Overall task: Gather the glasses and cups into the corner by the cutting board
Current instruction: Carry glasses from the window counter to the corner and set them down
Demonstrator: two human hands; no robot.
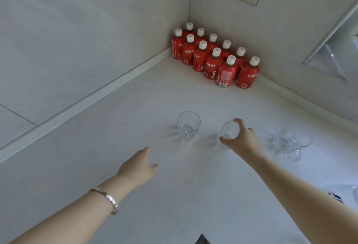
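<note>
Clear glass [230,131] (empty, upright) sits gripped by right hand [244,140].

Counter [96,166] lay bare on the left & in front, w/ red bottles [215,57] packing the far corner, a glass mug [188,125] mid-counter, more glasses [288,143] crowding the right.

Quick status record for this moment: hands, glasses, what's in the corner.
left hand: open, over the counter, holding nothing
right hand: fingers around the rim of a clear glass
free mug: clear handled mug, upright, left of the held glass
other glassware: clear glasses at right, count unclear
corner: red juice bottles in rows
cutting board: not visible
</note>
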